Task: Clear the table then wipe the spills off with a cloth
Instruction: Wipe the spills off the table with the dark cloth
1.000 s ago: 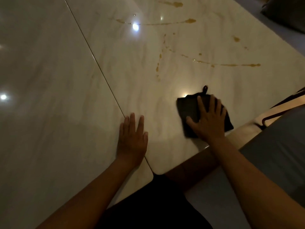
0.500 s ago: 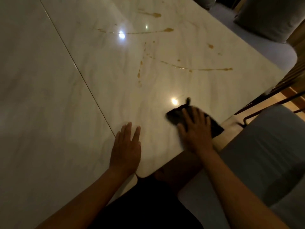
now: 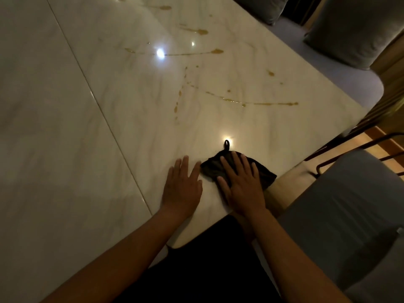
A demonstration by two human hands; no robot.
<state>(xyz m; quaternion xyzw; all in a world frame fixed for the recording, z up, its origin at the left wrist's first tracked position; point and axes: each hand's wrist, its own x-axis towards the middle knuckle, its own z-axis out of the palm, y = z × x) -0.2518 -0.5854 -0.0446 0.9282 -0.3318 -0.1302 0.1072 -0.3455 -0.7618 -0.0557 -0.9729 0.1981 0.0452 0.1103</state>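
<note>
A dark cloth [image 3: 213, 168] with a small hanging loop lies flat on the pale marble table [image 3: 131, 106] near its front right edge. My right hand [image 3: 241, 184] presses down on the cloth with straight, spread fingers. My left hand [image 3: 182, 185] rests flat on the bare tabletop just left of the cloth, its fingertips close to the cloth's corner. Brown streaks and drops of spilled liquid [image 3: 251, 103] run across the table beyond the cloth, with more spill marks [image 3: 201, 31] farther back.
A grey padded chair [image 3: 341, 211] with a dark metal frame stands at the right, close to the table's edge. Grey cushions [image 3: 349, 29] sit at the far right. A thin seam [image 3: 105, 119] runs diagonally across the tabletop.
My right hand has slid the cloth leftward along the table's front edge, closer to my left hand. The view has swung, showing more of the chair and cushions at the right.
</note>
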